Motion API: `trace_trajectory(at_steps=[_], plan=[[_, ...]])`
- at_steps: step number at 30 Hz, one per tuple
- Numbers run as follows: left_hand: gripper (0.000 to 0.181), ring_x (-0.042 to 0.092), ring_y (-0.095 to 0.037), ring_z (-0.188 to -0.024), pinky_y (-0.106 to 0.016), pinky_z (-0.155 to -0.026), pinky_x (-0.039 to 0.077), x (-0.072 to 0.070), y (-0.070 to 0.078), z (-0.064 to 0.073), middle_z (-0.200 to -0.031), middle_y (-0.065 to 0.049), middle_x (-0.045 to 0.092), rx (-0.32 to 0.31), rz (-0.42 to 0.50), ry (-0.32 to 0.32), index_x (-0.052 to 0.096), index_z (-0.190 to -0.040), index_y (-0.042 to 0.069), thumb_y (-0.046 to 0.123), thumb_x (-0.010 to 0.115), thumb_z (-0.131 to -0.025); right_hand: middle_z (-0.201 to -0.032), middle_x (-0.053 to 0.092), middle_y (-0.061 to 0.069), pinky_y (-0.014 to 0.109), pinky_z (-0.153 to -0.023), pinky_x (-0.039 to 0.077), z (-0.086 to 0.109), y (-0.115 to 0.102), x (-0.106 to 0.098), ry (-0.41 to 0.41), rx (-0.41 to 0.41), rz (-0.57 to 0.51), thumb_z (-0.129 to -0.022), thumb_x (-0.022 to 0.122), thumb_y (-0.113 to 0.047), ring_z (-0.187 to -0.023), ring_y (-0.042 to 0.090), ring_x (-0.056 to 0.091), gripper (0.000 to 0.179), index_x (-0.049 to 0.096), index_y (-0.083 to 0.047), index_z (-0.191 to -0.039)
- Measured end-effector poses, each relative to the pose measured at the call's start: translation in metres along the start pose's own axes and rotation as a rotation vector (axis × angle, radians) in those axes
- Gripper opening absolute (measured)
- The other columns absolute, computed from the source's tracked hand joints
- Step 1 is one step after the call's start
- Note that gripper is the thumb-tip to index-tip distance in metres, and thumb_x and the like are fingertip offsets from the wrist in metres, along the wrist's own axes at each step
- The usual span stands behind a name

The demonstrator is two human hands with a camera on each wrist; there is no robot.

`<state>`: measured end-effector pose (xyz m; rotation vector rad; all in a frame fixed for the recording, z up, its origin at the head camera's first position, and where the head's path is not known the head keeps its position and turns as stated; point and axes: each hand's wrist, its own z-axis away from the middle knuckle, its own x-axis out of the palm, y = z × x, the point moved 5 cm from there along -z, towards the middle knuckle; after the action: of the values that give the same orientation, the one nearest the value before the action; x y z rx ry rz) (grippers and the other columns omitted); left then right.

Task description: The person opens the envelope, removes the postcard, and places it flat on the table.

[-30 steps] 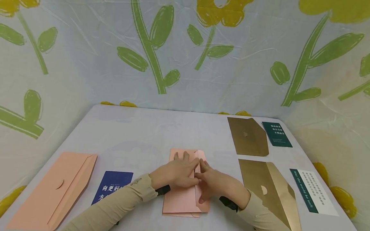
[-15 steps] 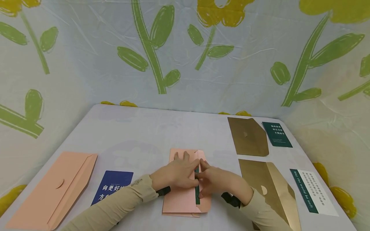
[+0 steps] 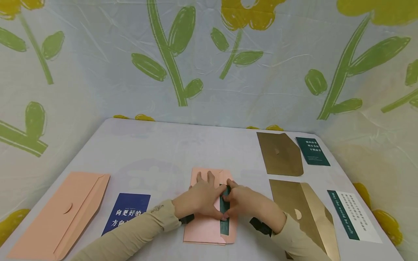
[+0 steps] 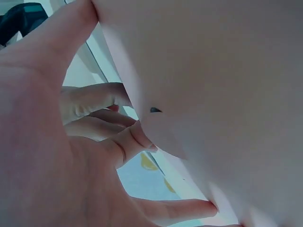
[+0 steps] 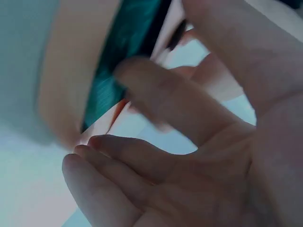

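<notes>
A pink envelope (image 3: 202, 232) lies upright in front of me, with a strip of dark green card (image 3: 224, 227) showing along its right side. My left hand (image 3: 203, 198) rests on the envelope with its fingers spread, the thumb reaching down to the card's edge. From the right, my right hand (image 3: 243, 201) reaches in, fingertips and thumb at the card. In the right wrist view the index finger touches the shiny green card (image 5: 106, 90), while the other fingers extend beside the envelope. The left wrist view is largely filled by the envelope's pink surface (image 4: 227, 94).
To the left lie a larger pink envelope (image 3: 65, 210) and a blue card (image 3: 125, 210), partly under the left sleeve. At the right are two gold-brown envelopes (image 3: 279, 154), a green card (image 3: 312, 151) and a white-and-green card (image 3: 354, 215). A flower-print cloth (image 3: 261, 90) hangs behind.
The green card, hidden one second ago, now shows as a widening strip at the envelope's right side. My left thumb has moved down and right; my right fingers have shifted slightly.
</notes>
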<state>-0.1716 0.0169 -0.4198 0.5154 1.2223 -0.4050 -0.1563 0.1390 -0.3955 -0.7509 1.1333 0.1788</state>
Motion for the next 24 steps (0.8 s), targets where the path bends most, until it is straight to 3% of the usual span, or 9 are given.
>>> trace_trajectory(at_steps=[3,6,10,12,15,19,24], plan=[[0.105,0.027,-0.064,-0.134,-0.058,-0.07,0.055,0.0,0.0,0.0,-0.154,-0.031,0.023,-0.005,0.024,0.007,0.035,-0.154,0.035,0.084,0.066,-0.066,-0.146,0.041,0.032,0.041,-0.092,0.051,0.003,-0.006,0.003,-0.017,0.058,0.049,-0.077,0.087,-0.027,-0.123,0.042,0.055,0.047,0.073,0.0,-0.113],[0.101,0.028,-0.063,-0.134,-0.058,-0.069,0.055,0.0,0.001,0.0,-0.154,-0.03,0.024,-0.01,0.031,0.015,0.04,-0.149,0.036,0.081,0.07,-0.065,-0.151,0.039,0.025,0.042,-0.094,0.051,0.006,-0.012,0.009,-0.067,0.11,0.082,-0.077,0.086,-0.031,-0.119,0.036,0.059,0.072,0.059,0.002,-0.135],[0.091,0.03,-0.063,-0.133,-0.056,-0.066,0.056,0.0,0.001,-0.001,-0.152,-0.03,0.026,-0.014,0.008,0.019,0.044,-0.142,0.036,0.077,0.074,-0.067,-0.154,0.031,0.029,0.041,-0.098,0.049,0.007,-0.018,0.015,-0.087,0.115,0.102,-0.075,0.089,-0.032,-0.13,0.037,0.05,0.09,0.046,0.008,-0.143],[0.09,0.031,-0.062,-0.133,-0.056,-0.066,0.056,0.001,0.001,-0.002,-0.152,-0.029,0.027,-0.018,-0.003,0.016,0.044,-0.142,0.036,0.077,0.073,-0.067,-0.154,0.028,0.032,0.042,-0.101,0.046,0.006,-0.019,0.017,-0.086,0.102,0.107,-0.073,0.09,-0.032,-0.136,0.04,0.043,0.094,0.043,0.011,-0.143],[0.095,0.03,-0.062,-0.133,-0.056,-0.067,0.056,0.001,0.0,-0.002,-0.152,-0.029,0.026,-0.021,-0.005,0.009,0.041,-0.146,0.037,0.078,0.073,-0.067,-0.153,0.029,0.033,0.043,-0.102,0.045,0.004,-0.016,0.017,-0.088,0.121,0.107,-0.07,0.091,-0.032,-0.138,0.043,0.038,0.088,0.053,0.013,-0.135],[0.102,0.03,-0.061,-0.134,-0.055,-0.069,0.057,0.001,0.001,-0.002,-0.154,-0.029,0.025,-0.023,-0.028,-0.001,0.036,-0.153,0.039,0.081,0.07,-0.066,-0.153,0.03,0.031,0.044,-0.099,0.048,0.002,-0.01,0.014,-0.09,0.178,0.107,-0.067,0.093,-0.032,-0.136,0.044,0.041,0.069,0.068,0.007,-0.118],[0.104,0.029,-0.06,-0.135,-0.055,-0.071,0.057,0.0,0.001,-0.001,-0.156,-0.028,0.024,-0.03,-0.048,-0.01,0.033,-0.154,0.038,0.082,0.068,-0.066,-0.151,0.034,0.032,0.044,-0.097,0.049,0.001,-0.012,0.012,-0.05,0.193,0.135,-0.064,0.095,-0.031,-0.135,0.045,0.042,0.054,0.073,0.004,-0.098]])
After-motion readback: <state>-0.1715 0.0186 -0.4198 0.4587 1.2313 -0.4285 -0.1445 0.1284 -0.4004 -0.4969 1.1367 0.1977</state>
